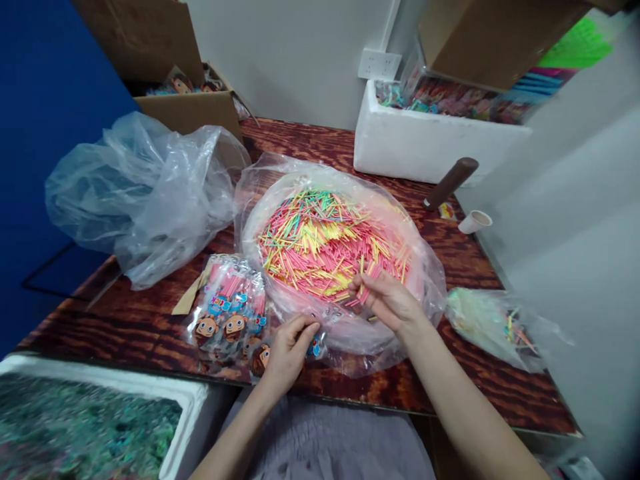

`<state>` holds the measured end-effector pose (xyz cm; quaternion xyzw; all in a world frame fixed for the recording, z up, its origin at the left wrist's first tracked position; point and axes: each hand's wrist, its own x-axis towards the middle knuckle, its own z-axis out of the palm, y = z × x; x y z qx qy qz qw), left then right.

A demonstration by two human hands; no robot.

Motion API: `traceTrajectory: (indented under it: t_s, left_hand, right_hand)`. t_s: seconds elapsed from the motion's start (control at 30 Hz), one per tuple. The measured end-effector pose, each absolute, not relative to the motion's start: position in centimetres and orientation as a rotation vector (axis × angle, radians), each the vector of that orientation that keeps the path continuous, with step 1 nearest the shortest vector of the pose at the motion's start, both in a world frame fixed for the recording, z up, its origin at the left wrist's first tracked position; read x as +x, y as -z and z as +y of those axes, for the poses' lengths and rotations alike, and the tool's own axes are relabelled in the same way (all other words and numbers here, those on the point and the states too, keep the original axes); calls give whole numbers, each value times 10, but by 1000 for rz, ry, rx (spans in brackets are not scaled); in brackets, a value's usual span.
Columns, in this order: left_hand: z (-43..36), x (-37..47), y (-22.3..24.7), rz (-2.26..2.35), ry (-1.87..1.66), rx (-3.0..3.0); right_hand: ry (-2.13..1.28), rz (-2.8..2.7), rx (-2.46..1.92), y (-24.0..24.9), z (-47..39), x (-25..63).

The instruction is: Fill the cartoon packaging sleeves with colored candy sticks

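Observation:
My right hand point(385, 299) is closed on a few thin pink and yellow sticks point(367, 283) above the near right part of a big heap of such sticks point(320, 247). The heap lies in a wide round container lined with clear plastic point(425, 267). Near the table's front edge, my left hand point(295, 340) pinches the edge of a small clear bag point(315, 347) with a printed cartoon face in it. Left of that hand, several similar bags point(230, 307) are piled, with brown cartoon faces, blue prints and pink sticks showing inside.
Crumpled clear plastic point(165, 193) lies at the left, before an open cardboard box point(195, 110). A white foam box point(420, 143) stands at the back right. Nearby are a brown cylinder point(453, 183), a paper cup point(474, 222) and a plastic bag point(495, 327). Another foam box point(195, 400) sits lower left.

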<state>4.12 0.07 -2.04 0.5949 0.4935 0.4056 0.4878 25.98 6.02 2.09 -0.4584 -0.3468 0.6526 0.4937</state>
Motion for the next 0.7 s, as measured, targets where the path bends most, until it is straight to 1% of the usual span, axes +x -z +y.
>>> traceTrajectory:
  t_s: [0.1, 0.2, 0.5, 0.63, 0.7]
  left_hand:
    - [1, 45, 19, 1187, -989, 1448]
    - [1, 45, 18, 1181, -999, 1430]
    - [-3, 48, 19, 1190, -1018, 1373]
    - [-2, 48, 18, 1183, -1092, 1354]
    - [-1, 48, 18, 1192, -1145, 1337]
  right_hand:
    - [-1668, -667, -935, -38, 54, 238]
    - [-1666, -603, -884, -41, 49, 222]
    - [-1605, -859, -1056, -35, 26, 209]
    - [-1676, -947, -1094, -39, 20, 209]
    - [-1626, -1008, -1115, -43, 19, 209]
